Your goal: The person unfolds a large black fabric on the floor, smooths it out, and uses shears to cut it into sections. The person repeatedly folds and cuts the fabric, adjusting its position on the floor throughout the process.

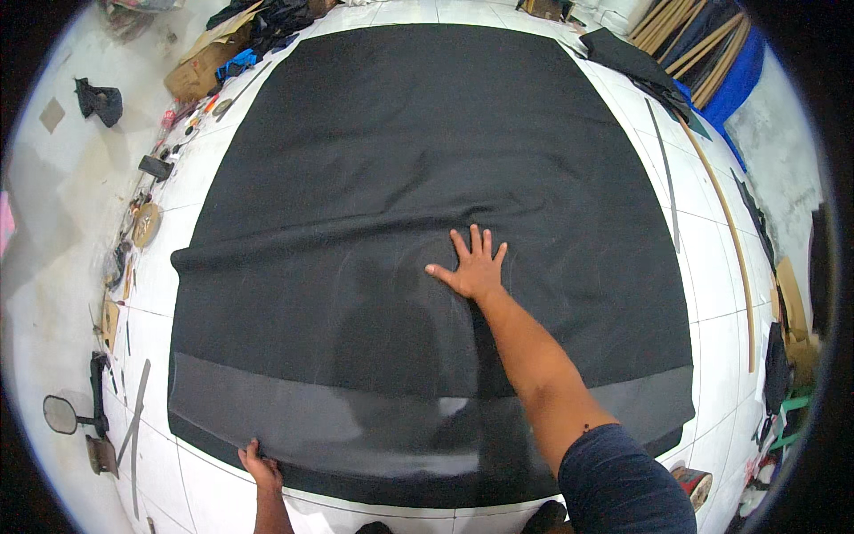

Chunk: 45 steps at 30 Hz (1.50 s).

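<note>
A large black sheet of fabric or leather-like material covers most of the floor in front of me. Along its near side runs a smoother, shinier dark grey band; whether this is a turned-back part or a separate strip, I cannot tell. My right hand lies flat on the sheet near its middle, fingers spread. Just beyond those fingertips a long wrinkle crosses toward the left edge. My left hand grips the band's near edge at the lower left, its fingers curled and partly hidden.
White floor tiles border the sheet. A long wooden strip and a thin grey strip lie to the right. Bundled sticks stand at the far right. Small tools, a tape roll and a mirror line the left wall.
</note>
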Motion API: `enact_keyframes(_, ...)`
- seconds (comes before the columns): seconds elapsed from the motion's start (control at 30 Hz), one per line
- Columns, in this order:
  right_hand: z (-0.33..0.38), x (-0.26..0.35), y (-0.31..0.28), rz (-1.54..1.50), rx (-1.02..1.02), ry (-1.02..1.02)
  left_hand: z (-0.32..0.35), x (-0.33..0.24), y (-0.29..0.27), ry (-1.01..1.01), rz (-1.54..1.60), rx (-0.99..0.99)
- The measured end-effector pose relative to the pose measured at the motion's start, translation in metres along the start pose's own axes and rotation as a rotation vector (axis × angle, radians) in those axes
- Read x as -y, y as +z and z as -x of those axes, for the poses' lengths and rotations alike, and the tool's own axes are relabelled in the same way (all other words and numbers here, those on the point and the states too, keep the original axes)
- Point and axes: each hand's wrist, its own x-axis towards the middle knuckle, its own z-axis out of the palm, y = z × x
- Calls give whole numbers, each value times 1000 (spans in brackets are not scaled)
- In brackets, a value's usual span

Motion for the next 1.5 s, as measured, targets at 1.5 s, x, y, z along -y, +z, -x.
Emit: enact_keyframes(1.5,-188,189,29,82,212,50,-32,0,32,563,-988,-65)
